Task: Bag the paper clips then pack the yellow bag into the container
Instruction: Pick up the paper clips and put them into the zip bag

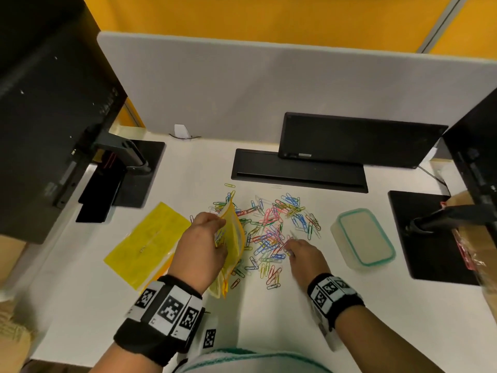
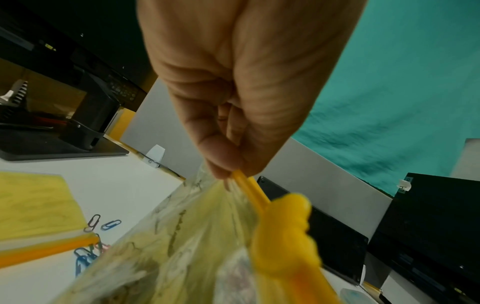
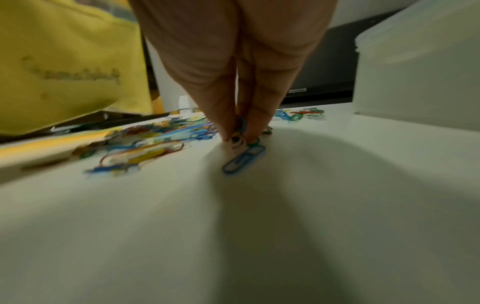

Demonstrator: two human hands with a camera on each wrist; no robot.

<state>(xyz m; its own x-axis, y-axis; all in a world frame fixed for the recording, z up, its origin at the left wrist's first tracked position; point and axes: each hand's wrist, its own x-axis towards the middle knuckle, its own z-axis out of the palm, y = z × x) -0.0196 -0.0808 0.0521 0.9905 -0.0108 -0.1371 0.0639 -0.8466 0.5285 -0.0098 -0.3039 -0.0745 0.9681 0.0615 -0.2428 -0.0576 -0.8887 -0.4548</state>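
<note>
From the head view, the left hand point(image 1: 204, 240) holds the bag point(image 1: 232, 232) upright by its rim at the left edge of the clips point(image 1: 269, 232), mouth towards the pile, probably so each pick has only a short way to travel. The right hand point(image 1: 302, 255) is down on the near side of the pile, fingertips bunched among the clips. The container point(image 1: 363, 236) sits lidded just right of the scatter, within easy reach for packing later. A second yellow bag point(image 1: 148, 243) lies flat on the desk point(image 1: 269, 313) to the left.

In the left wrist view, thumb and fingers point(image 2: 221, 162) are curled round the orange zip strip point(image 2: 249, 189), pinching it. The bag is thin, translucent yellow film with faint print, hanging crumpled and slack.

In the right wrist view, the fingertips point(image 3: 257, 123) pinch down together on a few clips, a blue clip point(image 3: 244, 160) lying just beneath them; whether any is lifted yet I cannot tell. The clips are small coated wire loops in blue, red, yellow and green, loosely tangled.
</note>
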